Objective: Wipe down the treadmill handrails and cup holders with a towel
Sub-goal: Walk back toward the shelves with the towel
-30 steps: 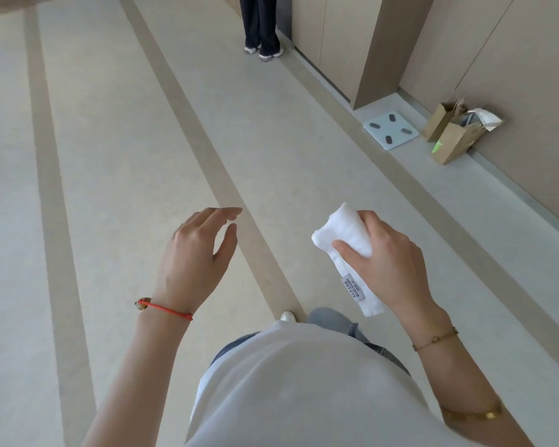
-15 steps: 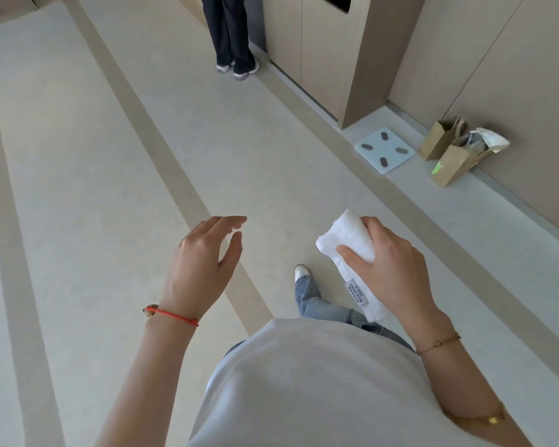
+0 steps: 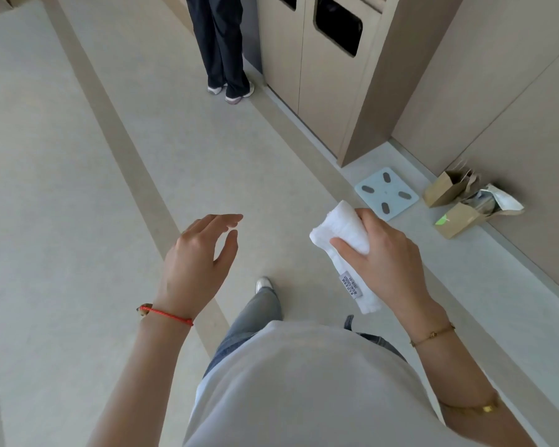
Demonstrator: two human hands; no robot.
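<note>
My right hand (image 3: 384,262) grips a rolled white towel (image 3: 342,233), fingers and thumb curled round it, label tag hanging below the thumb; towel sits at about 2 o'clock from my body, chest height. Left hand (image 3: 197,262) holds nothing, fingers loosely spread and relaxed, at 11 o'clock, well apart from the right. Red cord bracelet (image 3: 168,314) on left wrist, thin gold chain on right. I'm on a pale floor (image 3: 78,156) with tan stripes, one foot forward at 12 o'clock. No treadmill, handrails or cup holders anywhere in view, so my judgement: wiping not begun, only the towel is in hand, all the wiping is left, and I need to reach the machine first. At 1 o'clock a bathroom scale (image 3: 386,193) lies on the floor near the wall, brown paper bags (image 3: 455,201) just beside it at 2 o'clock. Another person's legs (image 3: 223,50) stand at 12 o'clock next to a bin cabinet (image 3: 307,59) with two dark openings
</note>
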